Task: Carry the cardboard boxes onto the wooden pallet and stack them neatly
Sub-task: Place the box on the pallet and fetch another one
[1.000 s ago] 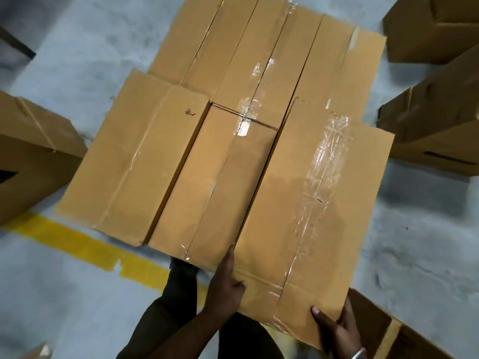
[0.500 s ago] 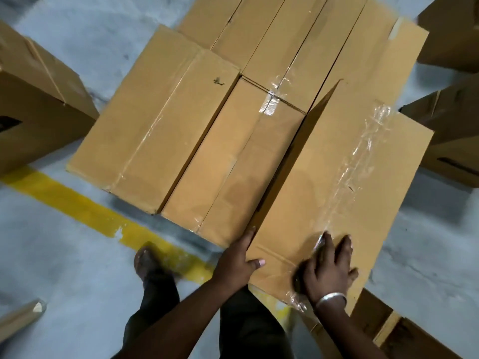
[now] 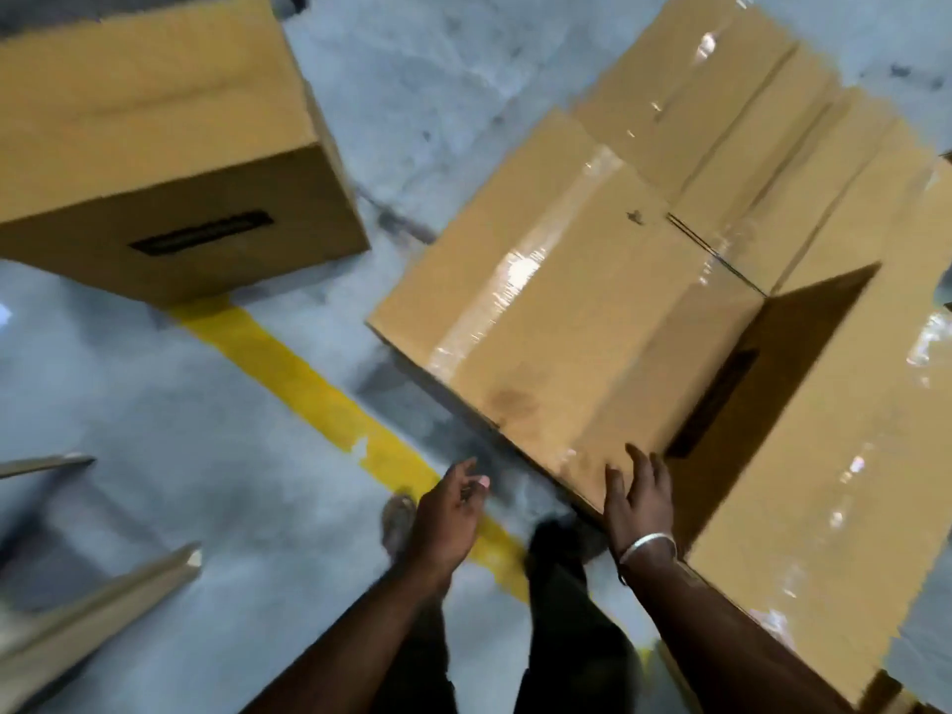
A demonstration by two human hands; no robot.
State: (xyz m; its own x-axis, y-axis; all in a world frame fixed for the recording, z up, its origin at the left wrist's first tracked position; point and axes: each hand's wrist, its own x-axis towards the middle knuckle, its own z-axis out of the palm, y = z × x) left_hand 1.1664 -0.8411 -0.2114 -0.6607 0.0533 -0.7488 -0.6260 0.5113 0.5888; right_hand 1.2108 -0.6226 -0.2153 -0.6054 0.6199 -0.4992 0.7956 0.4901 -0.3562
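Both hands have come off the raised right-hand box (image 3: 845,430) — left hand (image 3: 448,512) free, fingers loosely spread; right hand (image 3: 639,494) flat on the stacked boxes (image 3: 556,301). Pallet hidden. Loose box (image 3: 154,146) on the floor — stacking unfinished.

A yellow painted line (image 3: 329,399) crossed the grey concrete floor (image 3: 154,456); the paint was chipped in one place.

We find open passage over the grey concrete floor (image 3: 154,404) between the separate brown cardboard box (image 3: 154,146) and the taped stacked brown cardboard boxes (image 3: 566,301).
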